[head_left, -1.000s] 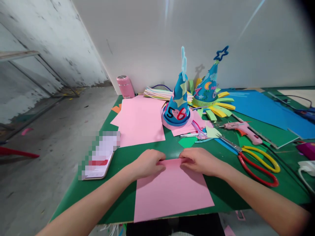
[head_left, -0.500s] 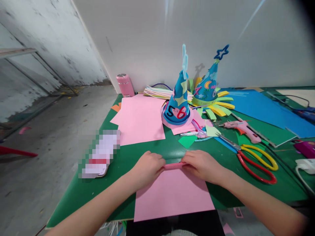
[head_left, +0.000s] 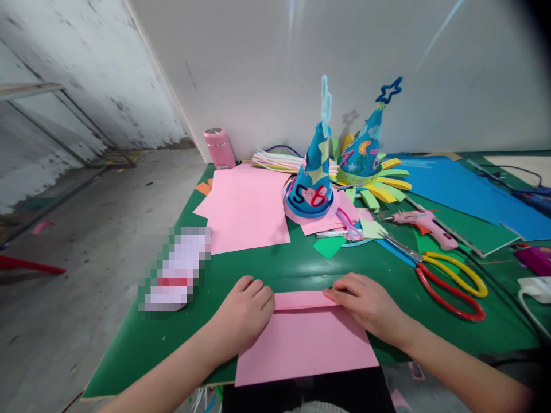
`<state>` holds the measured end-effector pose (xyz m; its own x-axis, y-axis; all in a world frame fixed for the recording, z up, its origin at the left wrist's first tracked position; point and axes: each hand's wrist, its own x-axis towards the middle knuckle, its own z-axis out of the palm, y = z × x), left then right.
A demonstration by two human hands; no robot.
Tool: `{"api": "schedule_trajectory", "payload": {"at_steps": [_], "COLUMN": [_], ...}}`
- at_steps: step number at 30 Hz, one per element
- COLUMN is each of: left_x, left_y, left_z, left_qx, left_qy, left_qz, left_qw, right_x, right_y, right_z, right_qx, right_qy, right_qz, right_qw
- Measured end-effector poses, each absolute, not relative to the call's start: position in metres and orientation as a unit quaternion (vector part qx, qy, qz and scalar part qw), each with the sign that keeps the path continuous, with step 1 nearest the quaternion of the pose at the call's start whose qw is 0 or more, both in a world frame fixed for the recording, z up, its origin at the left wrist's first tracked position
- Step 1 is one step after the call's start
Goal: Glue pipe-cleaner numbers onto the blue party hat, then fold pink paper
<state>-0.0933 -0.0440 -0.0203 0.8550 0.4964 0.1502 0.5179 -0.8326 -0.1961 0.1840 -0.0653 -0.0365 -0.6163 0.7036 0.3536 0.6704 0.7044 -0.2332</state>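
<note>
A sheet of pink paper [head_left: 307, 347] lies on the green tabletop in front of me, its near edge by the table's front edge. Along its far side a narrow strip is folded over toward me. My left hand [head_left: 247, 312] has its fingers curled over the left end of this fold, thumb hidden. At the right end, my right hand [head_left: 372, 304] pinches the fold between thumb and fingers. Between the hands the folded strip shows, lying nearly flat.
Larger pink sheets [head_left: 249, 209] lie beyond my hands. Two blue cone hats [head_left: 312, 178] stand behind, amid paper strips. Scissors [head_left: 450, 278] with red and yellow handles and a pink glue gun [head_left: 426, 225] lie right. A blurred phone-like object [head_left: 178, 269] sits left; a pink bottle [head_left: 219, 149] stands at the back.
Both hands have moved apart along the fold and slightly toward me. The folded strip now lies flatter and shows wider between them.
</note>
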Motion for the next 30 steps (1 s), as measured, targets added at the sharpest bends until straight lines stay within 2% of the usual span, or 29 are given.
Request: {"api": "schedule_trajectory", "payload": {"at_steps": [8, 19, 26, 30], "left_x": [-0.104, -0.126, -0.149, -0.142], "left_y": [-0.054, -0.058, -0.058, -0.056], "left_z": [-0.022, -0.021, -0.033, -0.019], "left_qx": [-0.952, -0.955, -0.949, -0.906], "left_qy": [-0.267, -0.284, -0.305, -0.401], "left_qz": [-0.067, -0.056, -0.007, -0.102], "left_qw": [0.132, 0.063, 0.077, 0.082], "right_x": [0.190, 0.200, 0.206, 0.205], "right_y": [-0.070, -0.077, -0.083, -0.084], "right_z": [-0.032, -0.019, -0.027, -0.028], "right_qx": [-0.378, -0.375, -0.394, -0.395], "right_qy": [-0.907, -0.912, -0.905, -0.904], "right_qz": [0.078, 0.136, 0.118, 0.102], "right_qw": [0.167, 0.095, 0.108, 0.126]}}
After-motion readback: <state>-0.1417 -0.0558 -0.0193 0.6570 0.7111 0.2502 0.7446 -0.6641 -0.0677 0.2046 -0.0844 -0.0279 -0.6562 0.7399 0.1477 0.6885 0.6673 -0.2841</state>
